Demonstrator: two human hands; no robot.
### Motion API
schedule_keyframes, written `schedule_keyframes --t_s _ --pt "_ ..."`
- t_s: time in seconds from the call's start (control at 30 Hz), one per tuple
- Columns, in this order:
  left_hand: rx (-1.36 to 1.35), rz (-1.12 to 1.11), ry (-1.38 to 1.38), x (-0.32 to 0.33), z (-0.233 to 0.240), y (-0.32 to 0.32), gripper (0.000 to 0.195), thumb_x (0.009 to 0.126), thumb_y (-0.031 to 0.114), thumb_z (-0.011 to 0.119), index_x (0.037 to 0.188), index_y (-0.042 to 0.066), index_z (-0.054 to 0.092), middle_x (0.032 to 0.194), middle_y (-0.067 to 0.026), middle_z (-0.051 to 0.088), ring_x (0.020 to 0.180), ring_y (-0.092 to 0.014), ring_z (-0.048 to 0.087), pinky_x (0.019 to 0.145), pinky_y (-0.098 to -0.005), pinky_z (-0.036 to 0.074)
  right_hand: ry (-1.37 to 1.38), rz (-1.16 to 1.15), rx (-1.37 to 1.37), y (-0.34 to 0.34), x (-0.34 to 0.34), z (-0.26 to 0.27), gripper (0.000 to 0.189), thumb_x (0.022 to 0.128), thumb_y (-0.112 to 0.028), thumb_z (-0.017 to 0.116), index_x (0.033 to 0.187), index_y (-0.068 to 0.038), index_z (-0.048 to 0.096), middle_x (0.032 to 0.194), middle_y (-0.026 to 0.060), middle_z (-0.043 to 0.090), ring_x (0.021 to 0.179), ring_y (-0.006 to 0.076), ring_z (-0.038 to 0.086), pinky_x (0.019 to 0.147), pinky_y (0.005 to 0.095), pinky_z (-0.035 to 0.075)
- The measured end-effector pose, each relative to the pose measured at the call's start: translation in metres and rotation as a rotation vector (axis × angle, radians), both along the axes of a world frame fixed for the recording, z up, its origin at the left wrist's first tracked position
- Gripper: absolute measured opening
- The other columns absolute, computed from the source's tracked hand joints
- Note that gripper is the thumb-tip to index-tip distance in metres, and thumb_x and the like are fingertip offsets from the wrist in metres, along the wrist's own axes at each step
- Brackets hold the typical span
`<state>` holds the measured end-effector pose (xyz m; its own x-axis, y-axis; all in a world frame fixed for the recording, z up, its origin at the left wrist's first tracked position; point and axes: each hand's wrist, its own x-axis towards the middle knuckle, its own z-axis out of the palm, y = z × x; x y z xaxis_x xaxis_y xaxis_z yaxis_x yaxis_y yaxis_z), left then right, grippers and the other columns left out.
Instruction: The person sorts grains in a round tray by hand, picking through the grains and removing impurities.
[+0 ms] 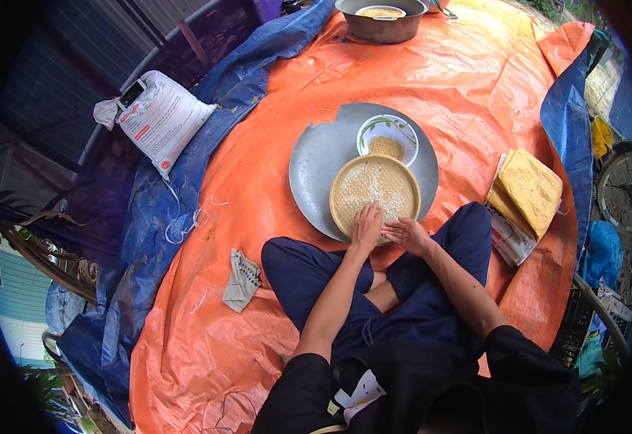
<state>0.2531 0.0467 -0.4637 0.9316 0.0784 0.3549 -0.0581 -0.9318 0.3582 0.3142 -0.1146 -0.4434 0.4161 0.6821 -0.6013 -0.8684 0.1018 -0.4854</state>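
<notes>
A round woven sieve or shallow basket (374, 190) holds pale grain, with whiter grains scattered over its middle. It lies partly on a large grey metal tray (310, 179) with a broken rim. My left hand (367, 222) is over the near part of the basket, its fingertips at the grain. Beside it, my right hand (407, 234) is at the near right rim, palm turned partly up and fingers apart, holding nothing visible. Behind the basket, a white bowl with a green leaf pattern (403, 127) contains golden-brown grain (386, 147).
Orange tarpaulin (251, 179) spreads under everything, edged by blue tarpaulin (148, 217). A white printed sack (164, 116) lies at left, a folded cloth (241, 281) near my left knee. Folded yellow sacks (530, 184) are at right; a dark metal basin (384, 27) stands at the far end.
</notes>
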Motion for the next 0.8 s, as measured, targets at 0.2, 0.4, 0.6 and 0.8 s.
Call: schedule_keyframes --t_s 0.2,0.4,0.6,0.8 --pt "0.006 -0.011 0.043 -0.0032 -0.0002 0.0046 0.024 0.080 0.007 0.055 0.102 0.003 0.064 0.110 -0.0109 0.058 0.107 -0.027 0.054 0.089 -0.0397 0.043 -0.012 0.028 -0.001 0.0017 -0.0010 0.0062 0.053 0.098 -0.033 0.034 0.127 0.011 0.041 0.127 0.0238 0.051 0.121 0.0306 0.050 0.104 0.0345 0.040" --pt "0.004 -0.030 0.071 -0.0036 0.0016 0.0043 0.012 0.077 0.005 0.055 0.086 0.005 0.063 0.091 -0.0091 0.061 0.091 -0.026 0.058 0.079 -0.0380 0.045 -0.011 0.031 0.002 0.0005 -0.0006 0.0062 0.055 0.098 -0.033 0.033 0.128 0.012 0.040 0.127 0.0241 0.052 0.121 0.0307 0.051 0.104 0.0341 0.040" --pt "-0.011 -0.017 0.048 -0.0054 0.0046 0.0042 0.011 0.076 0.005 0.055 0.085 0.006 0.062 0.085 -0.0109 0.059 0.087 -0.028 0.059 0.077 -0.0384 0.046 -0.012 0.030 -0.001 0.0015 -0.0018 0.0087 0.055 0.098 -0.033 0.034 0.128 0.012 0.040 0.127 0.0242 0.052 0.120 0.0311 0.051 0.105 0.0344 0.040" --pt "-0.024 0.004 0.047 -0.0058 0.0081 0.0035 0.007 0.076 0.004 0.056 0.082 0.006 0.058 0.083 -0.0108 0.058 0.087 -0.027 0.059 0.076 -0.0388 0.046 -0.024 0.030 0.003 0.0000 -0.0015 0.0063 0.055 0.098 -0.033 0.034 0.128 0.012 0.041 0.126 0.0239 0.052 0.121 0.0311 0.051 0.105 0.0345 0.039"
